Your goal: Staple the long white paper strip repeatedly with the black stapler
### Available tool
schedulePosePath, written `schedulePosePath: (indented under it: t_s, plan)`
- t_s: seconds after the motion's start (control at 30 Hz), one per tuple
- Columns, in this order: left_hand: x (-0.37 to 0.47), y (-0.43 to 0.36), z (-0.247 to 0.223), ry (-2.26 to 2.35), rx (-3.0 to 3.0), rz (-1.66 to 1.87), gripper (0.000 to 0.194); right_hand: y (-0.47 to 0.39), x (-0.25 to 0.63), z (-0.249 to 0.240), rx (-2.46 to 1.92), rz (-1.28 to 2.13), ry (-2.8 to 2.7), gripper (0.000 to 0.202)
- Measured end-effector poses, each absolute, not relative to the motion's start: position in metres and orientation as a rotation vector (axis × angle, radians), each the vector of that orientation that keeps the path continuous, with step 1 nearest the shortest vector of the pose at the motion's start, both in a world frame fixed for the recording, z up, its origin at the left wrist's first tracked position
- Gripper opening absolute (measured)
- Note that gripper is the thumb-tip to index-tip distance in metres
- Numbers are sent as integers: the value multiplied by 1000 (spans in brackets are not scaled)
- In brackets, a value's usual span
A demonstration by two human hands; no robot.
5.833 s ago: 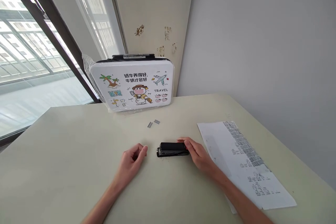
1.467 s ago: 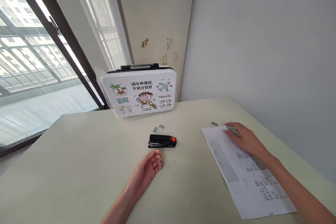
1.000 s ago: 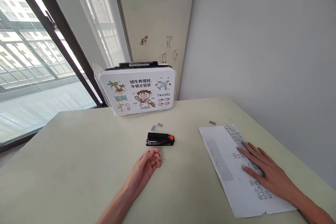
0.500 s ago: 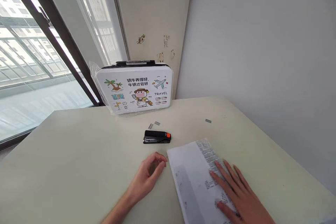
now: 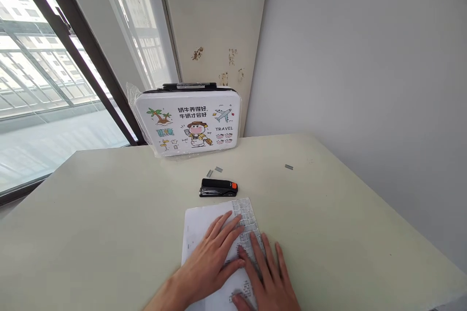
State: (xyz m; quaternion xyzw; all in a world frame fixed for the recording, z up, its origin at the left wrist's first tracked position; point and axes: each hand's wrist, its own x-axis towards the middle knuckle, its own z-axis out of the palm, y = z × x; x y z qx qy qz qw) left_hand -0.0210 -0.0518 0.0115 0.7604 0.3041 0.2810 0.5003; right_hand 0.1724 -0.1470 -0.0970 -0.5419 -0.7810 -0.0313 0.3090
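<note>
1. Lying on the tabletop [image 5: 120,223], low in the view: printed paper [image 5: 199,221], near end cut off by the frame. One sheet or several, cannot tell.
2. Hands, two. Left hand [image 5: 209,257] palm down on the paper, fingers extended, gripping nothing. Right hand [image 5: 272,277] likewise open, fingers spread over the paper's right side.
3. Stapler, one, black with orange patch at its right end [image 5: 218,188]; just beyond the paper's far edge, released.
4. Staple strips, three, grey: two close together [image 5: 218,169] behind the stapler, one well apart to the right [image 5: 289,167].
5. Case, one, white, cartoon-printed, black handle on top [image 5: 189,121]; upright at the far side, clear plastic wrap around it.
6. Surface pale, greenish, with faint specks.
7. Room: dark-framed window [image 5: 40,82] left, cream panel with brown patches [image 5: 215,14] behind the case, plain grey wall [image 5: 346,58] right.
</note>
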Motion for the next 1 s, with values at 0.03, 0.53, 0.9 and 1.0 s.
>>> schedulePosePath:
  t_s: [0.03,0.53,0.9,1.0]
  plan:
    - [-24,-52,12,739,1847,698,53,-148,171,-95,-1417,-55,-2058,94]
    - [-52,-45,4,863,2407,437,53,55,172,-20,-1342,321,-2047,34]
    - [-101,2,-8,971,2637,352,49,7,299,-31,-1476,457,-1875,30]
    - [-103,12,-4,954,2629,354,45,-20,314,-28,-1452,620,-1887,28]
